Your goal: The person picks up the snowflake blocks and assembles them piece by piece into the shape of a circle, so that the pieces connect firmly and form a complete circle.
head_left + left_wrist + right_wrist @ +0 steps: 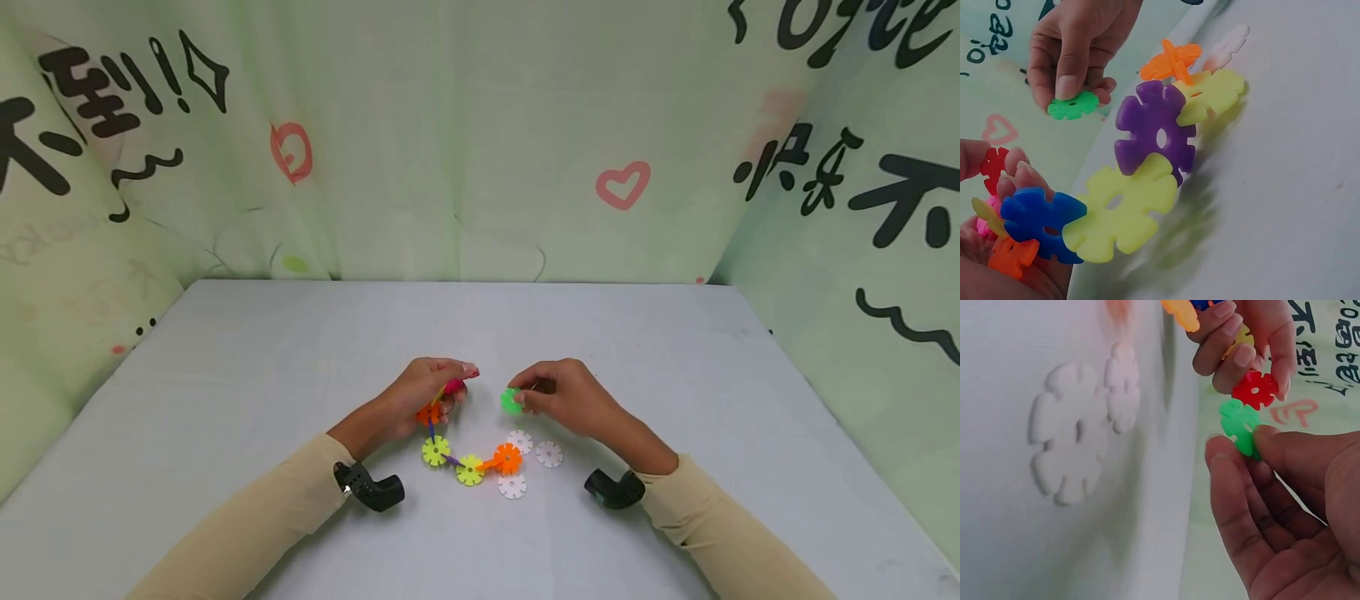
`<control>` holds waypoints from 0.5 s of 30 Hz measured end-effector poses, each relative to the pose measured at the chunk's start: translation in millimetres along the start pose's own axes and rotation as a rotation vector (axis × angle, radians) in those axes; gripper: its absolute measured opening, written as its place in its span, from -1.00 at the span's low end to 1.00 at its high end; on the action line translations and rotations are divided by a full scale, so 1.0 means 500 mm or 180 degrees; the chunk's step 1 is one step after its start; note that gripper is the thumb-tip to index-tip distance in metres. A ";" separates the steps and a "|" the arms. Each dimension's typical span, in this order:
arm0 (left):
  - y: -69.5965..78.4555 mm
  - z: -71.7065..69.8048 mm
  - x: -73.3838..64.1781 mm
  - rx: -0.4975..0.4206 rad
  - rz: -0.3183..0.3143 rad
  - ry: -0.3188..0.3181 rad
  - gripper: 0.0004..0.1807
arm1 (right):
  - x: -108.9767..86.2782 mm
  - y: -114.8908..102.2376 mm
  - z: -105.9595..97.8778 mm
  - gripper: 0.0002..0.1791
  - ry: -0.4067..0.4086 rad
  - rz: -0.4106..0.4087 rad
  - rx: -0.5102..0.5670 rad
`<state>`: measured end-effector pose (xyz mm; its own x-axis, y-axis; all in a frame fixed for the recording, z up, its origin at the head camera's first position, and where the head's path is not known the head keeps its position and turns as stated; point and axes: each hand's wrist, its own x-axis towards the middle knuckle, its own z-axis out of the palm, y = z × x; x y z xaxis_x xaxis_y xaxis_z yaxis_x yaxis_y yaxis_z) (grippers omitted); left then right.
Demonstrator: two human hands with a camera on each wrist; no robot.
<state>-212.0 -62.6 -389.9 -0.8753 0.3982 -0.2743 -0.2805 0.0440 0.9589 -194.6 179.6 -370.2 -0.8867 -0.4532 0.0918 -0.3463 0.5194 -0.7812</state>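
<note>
My left hand (pixel 408 396) pinches a red notched snowflake disc (pixel 994 169), the end piece of a linked chain. Pink, small yellow and orange discs (pixel 1014 255) sit by its palm. From there the chain runs through a blue disc (pixel 1038 212), a yellow disc (pixel 1094 228), a purple disc (pixel 1141 125) and another yellow disc (pixel 1219 90) to crossed orange discs (pixel 507 459) on the table. Between thumb and fingertips, my right hand (pixel 573 396) holds a loose green disc (pixel 511 402). In the head view a gap separates the green disc from the left hand.
White discs lie flat by the chain's orange end: one to the right (pixel 550 454), one behind (pixel 520 441) and one in front (pixel 512 487). A white cloth covers the table (pixel 300 333). Printed pale green curtains (pixel 450 150) hang behind and at both sides.
</note>
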 end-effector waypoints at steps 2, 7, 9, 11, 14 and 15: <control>-0.001 0.001 0.000 0.0028 0.0014 0.0000 -0.62 | 0.005 -0.002 0.003 -0.88 0.0077 -0.0016 0.0022; -0.006 0.006 0.001 0.0121 0.0069 0.0003 -0.63 | 0.014 -0.006 0.010 -0.89 0.0246 -0.0034 0.0068; -0.006 0.008 0.001 0.0142 0.0091 0.0010 -0.63 | 0.019 -0.007 0.011 -0.88 0.0292 -0.0026 0.0121; -0.004 0.009 0.001 0.0154 0.0105 0.0022 -0.62 | 0.024 -0.009 0.012 -0.88 0.0325 -0.0012 0.0195; -0.001 0.010 0.000 0.0156 0.0128 -0.0004 -0.61 | 0.030 -0.012 0.013 -0.87 0.0358 -0.0008 0.0310; 0.000 0.011 0.000 0.0153 0.0133 -0.0013 -0.61 | 0.032 -0.014 0.014 -0.87 0.0367 0.0010 0.0356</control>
<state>-209.6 -57.7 -389.6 -0.8843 0.4042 -0.2337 -0.2243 0.0713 0.9719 -204.1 164.0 -367.7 -0.9193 -0.3620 0.1544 -0.3128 0.4339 -0.8449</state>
